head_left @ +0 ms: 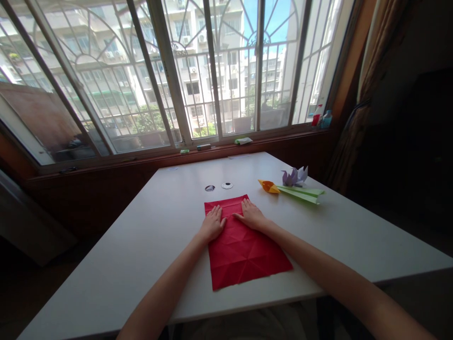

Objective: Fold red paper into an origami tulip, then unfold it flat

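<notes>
A sheet of red paper [244,252] with several crossing crease lines lies flat on the white table [148,236]. My left hand [213,224] rests on the paper's left side, fingers stretched toward the far edge. On the upper right part of the sheet lies my right hand [252,215], also flat, its thumb pointing in at the left thumb. A small gap separates the two thumbs. Neither hand grips anything; both press or rest on the paper. The paper under the palms is hidden.
Right of the sheet stand folded paper pieces: an orange boat-like one [269,187], a light green plane-like one [300,192] and a purple one [290,177]. Two round holes [210,188] are set in the tabletop. Small items, including a red bottle [316,117], line the windowsill.
</notes>
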A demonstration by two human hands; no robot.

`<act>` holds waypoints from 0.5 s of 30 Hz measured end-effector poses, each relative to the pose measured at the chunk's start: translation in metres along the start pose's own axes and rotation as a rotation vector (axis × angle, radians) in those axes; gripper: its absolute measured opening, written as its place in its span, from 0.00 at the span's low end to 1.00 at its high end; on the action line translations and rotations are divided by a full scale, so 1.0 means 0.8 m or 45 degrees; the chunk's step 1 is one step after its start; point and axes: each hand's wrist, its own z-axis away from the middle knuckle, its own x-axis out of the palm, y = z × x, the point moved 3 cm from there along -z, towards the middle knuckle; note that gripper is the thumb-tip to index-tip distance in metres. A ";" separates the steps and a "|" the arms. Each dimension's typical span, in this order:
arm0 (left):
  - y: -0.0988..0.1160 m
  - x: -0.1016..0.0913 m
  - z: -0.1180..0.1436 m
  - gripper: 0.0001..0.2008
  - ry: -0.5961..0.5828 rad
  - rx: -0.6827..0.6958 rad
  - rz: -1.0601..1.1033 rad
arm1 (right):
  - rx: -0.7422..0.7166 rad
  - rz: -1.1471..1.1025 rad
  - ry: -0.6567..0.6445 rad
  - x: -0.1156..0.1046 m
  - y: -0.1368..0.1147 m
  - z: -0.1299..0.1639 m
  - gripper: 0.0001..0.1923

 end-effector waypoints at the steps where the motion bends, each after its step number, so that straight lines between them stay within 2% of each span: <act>1: 0.000 -0.001 0.001 0.29 -0.005 0.003 0.009 | 0.040 0.013 0.000 0.000 0.004 -0.001 0.42; 5: 0.003 -0.006 0.005 0.31 -0.016 0.042 0.036 | 0.113 0.025 0.010 -0.001 0.013 -0.002 0.41; 9: 0.006 -0.008 0.007 0.30 0.026 -0.075 -0.008 | 0.062 0.023 0.181 -0.012 0.004 0.000 0.32; 11: 0.005 -0.007 0.006 0.31 0.060 -0.171 -0.044 | -0.130 -0.046 0.250 -0.017 -0.011 0.004 0.28; 13: 0.004 -0.004 0.005 0.30 0.063 -0.221 -0.074 | -0.423 -0.167 0.161 -0.015 -0.030 0.011 0.27; 15: 0.002 -0.001 0.003 0.29 0.046 -0.250 -0.102 | -0.621 -0.274 0.010 -0.007 -0.046 0.018 0.28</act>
